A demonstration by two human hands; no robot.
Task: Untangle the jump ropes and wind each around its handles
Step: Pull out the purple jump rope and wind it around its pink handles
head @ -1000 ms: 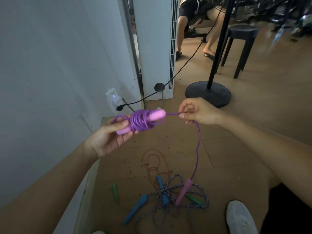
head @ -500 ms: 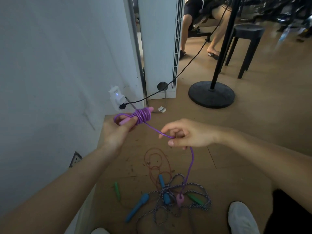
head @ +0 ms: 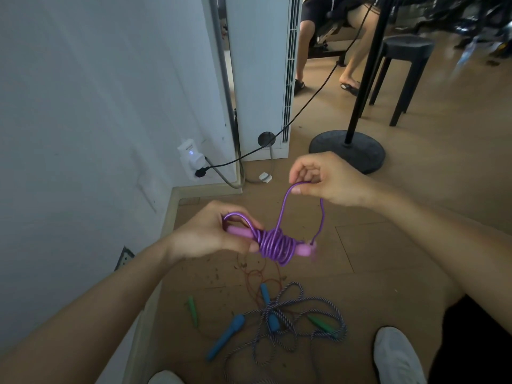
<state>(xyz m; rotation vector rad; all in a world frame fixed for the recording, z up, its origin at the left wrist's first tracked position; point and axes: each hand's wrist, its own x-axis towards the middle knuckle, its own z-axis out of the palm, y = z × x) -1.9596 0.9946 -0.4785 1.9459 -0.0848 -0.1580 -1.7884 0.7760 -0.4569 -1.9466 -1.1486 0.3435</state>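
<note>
My left hand [head: 210, 234] grips a pink handle [head: 239, 231] with several turns of purple rope [head: 275, 245] wound around it. The second pink handle [head: 306, 249] hangs blurred at the right end of the coil. My right hand [head: 329, 178] pinches a loop of the purple rope above the coil. On the floor below lies a tangle of striped blue-white rope [head: 293, 325] with blue handles [head: 225, 339], green handles [head: 192, 307] and a thin red rope [head: 256, 275].
A white wall [head: 97, 106] with a plugged socket [head: 194, 162] stands to the left. A black stand base [head: 347, 151], a black stool [head: 404, 59] and a seated person's legs [head: 352, 59] are behind. My white shoe [head: 396, 356] is at the lower right.
The loose pink handle has risen from the floor pile to the coil. My right hand moved up with a loop of rope, and my left hand lowered the coil.
</note>
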